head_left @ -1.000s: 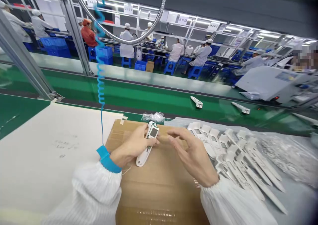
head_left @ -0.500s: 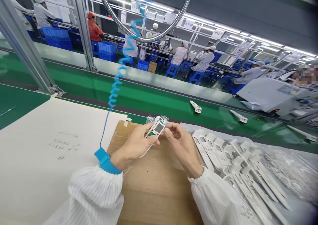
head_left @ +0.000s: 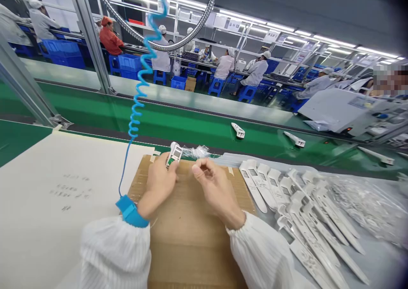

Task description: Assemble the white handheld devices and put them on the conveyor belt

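My left hand (head_left: 161,178) is wrapped round a white handheld device (head_left: 176,151). The device tilts up past my fingers, showing a small grey screen and a bit of green circuit board; my palm hides its lower part. A blue band with a coiled cord (head_left: 132,212) circles my left wrist. To the right, apart from the device, my right hand (head_left: 215,187) has its thumb and fingers pinched together over the cardboard sheet (head_left: 194,246). Whatever its fingertips hold, if anything, is too small to make out. Crumpled clear film pieces (head_left: 198,151) lie just beyond both hands.
Several white plastic housings (head_left: 302,221) lie in rows at the right, near a clear plastic bag of small parts (head_left: 366,204). More white devices (head_left: 238,130) sit on the green conveyor belt (head_left: 191,121). White paper with handwriting (head_left: 63,170) covers the left. Co-workers sit beyond.
My left hand has moved left with the device, and my right hand has come away from it, leaving a gap. The view has also shifted slightly to the right.
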{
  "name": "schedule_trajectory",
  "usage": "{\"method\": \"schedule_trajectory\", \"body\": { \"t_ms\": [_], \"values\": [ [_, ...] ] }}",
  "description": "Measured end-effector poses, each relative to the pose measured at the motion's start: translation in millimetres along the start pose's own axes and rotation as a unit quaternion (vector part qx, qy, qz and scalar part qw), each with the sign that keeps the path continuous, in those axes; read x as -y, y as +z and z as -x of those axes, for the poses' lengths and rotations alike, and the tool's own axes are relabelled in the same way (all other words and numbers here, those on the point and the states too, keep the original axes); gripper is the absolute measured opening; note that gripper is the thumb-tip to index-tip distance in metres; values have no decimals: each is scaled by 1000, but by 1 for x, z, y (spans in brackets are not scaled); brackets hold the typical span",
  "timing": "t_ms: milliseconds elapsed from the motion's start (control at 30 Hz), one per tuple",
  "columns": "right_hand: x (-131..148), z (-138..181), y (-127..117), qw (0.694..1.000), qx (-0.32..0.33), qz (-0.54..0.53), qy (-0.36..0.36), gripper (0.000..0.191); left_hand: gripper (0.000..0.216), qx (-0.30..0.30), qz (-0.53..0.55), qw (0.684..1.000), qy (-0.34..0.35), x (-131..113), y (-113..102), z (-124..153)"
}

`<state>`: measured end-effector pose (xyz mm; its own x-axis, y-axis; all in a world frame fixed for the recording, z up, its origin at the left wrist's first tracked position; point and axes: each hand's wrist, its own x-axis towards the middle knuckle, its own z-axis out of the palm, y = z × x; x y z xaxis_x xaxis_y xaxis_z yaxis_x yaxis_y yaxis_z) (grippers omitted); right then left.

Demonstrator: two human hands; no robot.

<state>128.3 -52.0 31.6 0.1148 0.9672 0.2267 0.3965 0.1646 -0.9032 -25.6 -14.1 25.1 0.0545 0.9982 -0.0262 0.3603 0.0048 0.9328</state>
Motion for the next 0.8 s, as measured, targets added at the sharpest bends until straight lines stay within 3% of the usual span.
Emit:
{"method": "schedule_trajectory", "body": {
  "t_ms": [67, 167, 267, 400, 533, 667, 733, 800],
  "values": [
    [-14, -21, -6, 993, -22, 113, 8, 21, 24, 2, 53, 997, -54, -1, -4, -4],
    [-36, -52, -10, 955, -29, 293, 43, 19, 25, 16, 102, 991, -81, -3, -7, -4],
    [-42, -59, -14, 936, -11, 347, 56, 12, 29, 22, 89, 993, -73, -4, -7, -3],
    [-24, -26, -47, 927, 14, 373, 25, 20, 38, 21, 72, 994, -77, 1, -7, -5],
    [-1, 30, -121, 919, 62, 390, -8, 29, 41, 28, 88, 991, -102, 0, -9, -3],
    [-4, 70, -175, 837, 142, 525, 60, 35, 37, 52, 142, 980, -128, -10, -8, 2],
    [-12, 80, -182, 800, 158, 574, 77, 24, 33, 68, 186, 970, -138, -13, -7, 3],
    [-16, 84, -184, 794, 149, 585, 70, 17, 29, 85, 234, 958, -140, -15, -7, 4]
  ]
}}
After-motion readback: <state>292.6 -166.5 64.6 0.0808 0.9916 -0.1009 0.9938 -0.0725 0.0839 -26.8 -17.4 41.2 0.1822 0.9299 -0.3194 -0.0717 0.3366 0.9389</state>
